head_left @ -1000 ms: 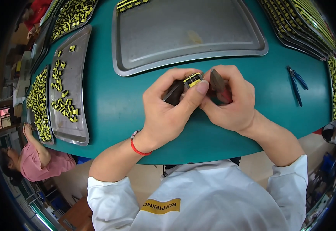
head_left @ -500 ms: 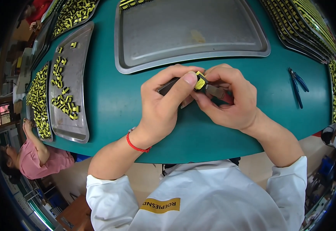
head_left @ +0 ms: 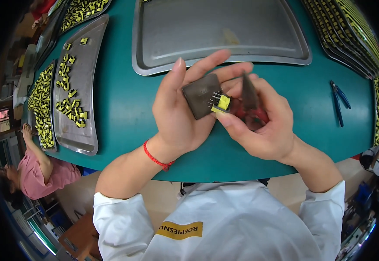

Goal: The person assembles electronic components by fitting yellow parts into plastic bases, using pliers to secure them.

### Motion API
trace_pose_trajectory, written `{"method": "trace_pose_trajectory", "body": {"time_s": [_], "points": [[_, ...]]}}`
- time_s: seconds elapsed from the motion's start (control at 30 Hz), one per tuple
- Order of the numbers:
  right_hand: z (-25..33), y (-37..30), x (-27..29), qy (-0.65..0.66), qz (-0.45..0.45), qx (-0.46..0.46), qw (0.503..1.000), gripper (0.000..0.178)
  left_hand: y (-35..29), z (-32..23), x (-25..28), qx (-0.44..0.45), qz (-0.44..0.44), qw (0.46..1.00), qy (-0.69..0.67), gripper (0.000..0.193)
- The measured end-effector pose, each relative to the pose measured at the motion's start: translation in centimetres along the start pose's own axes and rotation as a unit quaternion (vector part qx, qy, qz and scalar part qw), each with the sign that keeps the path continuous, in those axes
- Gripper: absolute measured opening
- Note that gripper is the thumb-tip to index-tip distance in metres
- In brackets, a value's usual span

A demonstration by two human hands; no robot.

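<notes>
My left hand (head_left: pixel 175 114) is turned palm up with its fingers spread. Across the palm and finger bases rests a dark, flat square plate (head_left: pixel 201 98). My right hand (head_left: pixel 265 124) pinches a small yellow-and-black transformer (head_left: pixel 221 103) between thumb and fingers, its metal pins pointing at the plate. The same hand also grips a tool with red handles (head_left: pixel 253 118) and a grey pointed end, smeared by motion; its exact kind is unclear. Both hands are over the green table, in front of a large metal tray (head_left: pixel 185 30).
On the left, a metal tray (head_left: pixel 85 69) carries scattered transformers, beside a dense pile of them (head_left: pixel 43 108). Blue-handled cutters (head_left: pixel 339 102) lie at the right. Stacked trays of transformers (head_left: pixel 341 39) stand at the far right. A person in pink (head_left: pixel 48 174) sits at the left.
My left hand has unfolded its fingers, baring the square plate. My right hand has drawn the transformer down off my left thumb, its pins now visible, and the tool's point has swung upward.
</notes>
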State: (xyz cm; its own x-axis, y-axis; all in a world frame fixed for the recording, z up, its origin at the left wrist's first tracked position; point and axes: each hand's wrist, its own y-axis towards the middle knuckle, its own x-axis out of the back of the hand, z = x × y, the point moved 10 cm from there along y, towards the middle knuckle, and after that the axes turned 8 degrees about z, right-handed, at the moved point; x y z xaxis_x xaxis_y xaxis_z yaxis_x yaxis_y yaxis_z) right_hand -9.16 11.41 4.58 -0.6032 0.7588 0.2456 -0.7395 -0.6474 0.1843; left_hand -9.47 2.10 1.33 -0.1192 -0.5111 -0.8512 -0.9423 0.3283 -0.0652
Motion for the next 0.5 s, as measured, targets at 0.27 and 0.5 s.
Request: {"method": "trace_pose_trajectory", "body": {"time_s": [0.27,0.5], "points": [[-0.20,0.01,0.32,-0.023,-0.017,-0.053,0.998,0.034,-0.08,-0.36,-0.29,-0.017,0.028,0.997,0.076,0.064],[-0.10,-0.05,0.59,-0.034,-0.075,0.016,0.996,0.028,-0.18,-0.43,-0.79,-0.045,0.079,0.980,0.177,0.062]]}}
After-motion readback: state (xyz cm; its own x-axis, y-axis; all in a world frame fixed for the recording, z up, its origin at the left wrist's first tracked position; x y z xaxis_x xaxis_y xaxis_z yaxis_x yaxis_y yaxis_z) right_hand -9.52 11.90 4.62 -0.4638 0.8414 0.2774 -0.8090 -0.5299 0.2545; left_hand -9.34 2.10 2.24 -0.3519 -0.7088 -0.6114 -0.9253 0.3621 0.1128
